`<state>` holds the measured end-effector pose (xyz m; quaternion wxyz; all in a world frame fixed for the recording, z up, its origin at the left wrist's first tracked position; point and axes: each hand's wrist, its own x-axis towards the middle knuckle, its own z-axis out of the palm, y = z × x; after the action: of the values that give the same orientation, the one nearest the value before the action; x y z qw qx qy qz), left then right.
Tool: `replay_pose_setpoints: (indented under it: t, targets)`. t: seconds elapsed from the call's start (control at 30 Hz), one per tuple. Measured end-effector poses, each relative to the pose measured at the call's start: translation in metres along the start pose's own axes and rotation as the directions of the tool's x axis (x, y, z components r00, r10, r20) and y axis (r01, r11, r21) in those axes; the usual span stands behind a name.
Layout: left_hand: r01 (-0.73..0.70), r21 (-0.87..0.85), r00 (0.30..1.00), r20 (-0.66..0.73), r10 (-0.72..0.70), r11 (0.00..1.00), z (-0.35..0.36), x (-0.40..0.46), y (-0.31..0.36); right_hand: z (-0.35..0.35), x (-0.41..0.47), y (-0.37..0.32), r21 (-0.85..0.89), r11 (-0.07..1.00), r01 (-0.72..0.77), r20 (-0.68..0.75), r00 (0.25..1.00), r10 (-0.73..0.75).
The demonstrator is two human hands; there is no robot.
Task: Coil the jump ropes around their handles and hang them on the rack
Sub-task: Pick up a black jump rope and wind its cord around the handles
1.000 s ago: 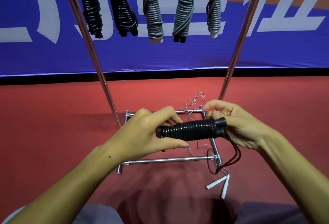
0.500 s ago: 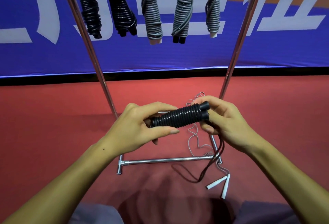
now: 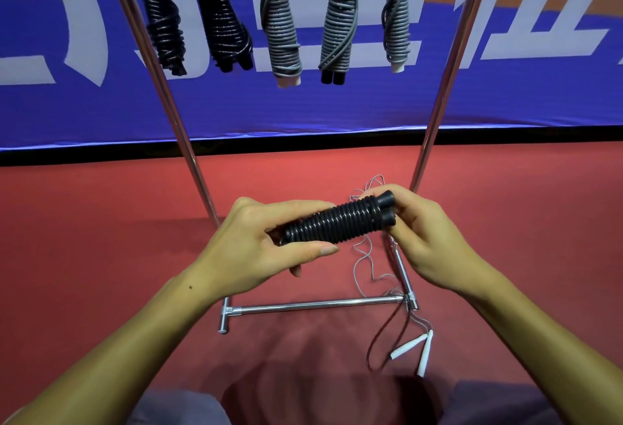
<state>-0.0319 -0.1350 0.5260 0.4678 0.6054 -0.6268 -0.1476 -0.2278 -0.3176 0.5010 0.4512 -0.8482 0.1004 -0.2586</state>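
A black jump rope (image 3: 337,224) is wound tightly round its two handles and lies tilted between my hands, its right end higher. My left hand (image 3: 266,249) grips the lower left end. The upper right end, by the handle caps, is held in my right hand (image 3: 424,235), and a dark loose tail (image 3: 387,333) hangs from there to the floor. Several coiled ropes hang from the rack above, black ones (image 3: 165,19) at left and grey ones (image 3: 283,30) further right. A thin grey rope with white handles (image 3: 418,347) lies loose on the floor.
The chrome rack's two uprights (image 3: 161,87) slant up on either side of the hanging ropes. Its base bars (image 3: 317,305) lie on the red floor under my hands. A blue banner (image 3: 337,111) runs along the back. My knees are at the bottom edge.
The coiled black bundle has risen and tilted, right end up. More of the loose tail is wound on, so the loop on the floor is shorter.
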Motion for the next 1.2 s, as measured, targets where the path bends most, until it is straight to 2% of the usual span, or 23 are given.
replay_pose_setpoints:
  t: [0.07,0.13,0.23,0.33,0.53,0.67,0.83,0.93,1.13,1.2]
  targets:
    - [0.007,-0.003,1.000,-0.006,-0.007,1.000,0.001,0.000,-0.001,0.008,0.000,0.001,0.010,1.000,-0.010,-0.041,0.999,0.010]
    - [0.021,0.000,1.000,-0.019,-0.021,1.000,0.001,0.000,-0.003,0.016,0.000,0.001,0.160,0.985,-0.068,-0.047,0.996,0.077]
    - [0.059,-0.016,0.996,-0.062,-0.060,0.998,-0.002,0.000,-0.006,0.018,0.003,-0.002,0.422,0.898,-0.127,-0.043,0.986,0.160]
    - [0.102,-0.063,0.992,-0.064,-0.106,0.993,-0.004,0.001,-0.007,0.015,0.005,-0.004,0.559,0.818,-0.139,-0.009,0.985,0.173]
    - [0.109,-0.092,0.994,-0.010,-0.110,0.990,-0.004,0.000,-0.008,0.020,0.002,-0.007,0.541,0.833,-0.115,-0.090,0.977,0.193]
    - [0.064,-0.008,0.998,-0.013,-0.064,0.998,-0.001,-0.001,-0.008,0.030,0.001,-0.011,0.536,0.829,-0.159,-0.130,0.955,0.268]
    - [-0.071,0.134,0.997,-0.021,0.075,0.988,0.002,-0.002,-0.008,0.043,0.003,-0.016,0.593,0.770,-0.236,-0.188,0.889,0.417]
    - [-0.049,0.157,0.998,-0.024,0.053,0.986,0.004,-0.003,-0.011,0.047,0.006,-0.017,0.566,0.773,-0.285,-0.200,0.863,0.464]
    - [0.009,0.175,0.999,-0.048,-0.001,0.985,-0.001,-0.002,-0.013,0.032,0.006,-0.019,0.479,0.815,-0.325,-0.052,0.917,0.397]
    - [-0.011,0.189,0.998,-0.066,0.024,0.982,-0.002,-0.001,-0.014,0.025,0.006,-0.016,0.547,0.770,-0.329,0.006,0.921,0.390]
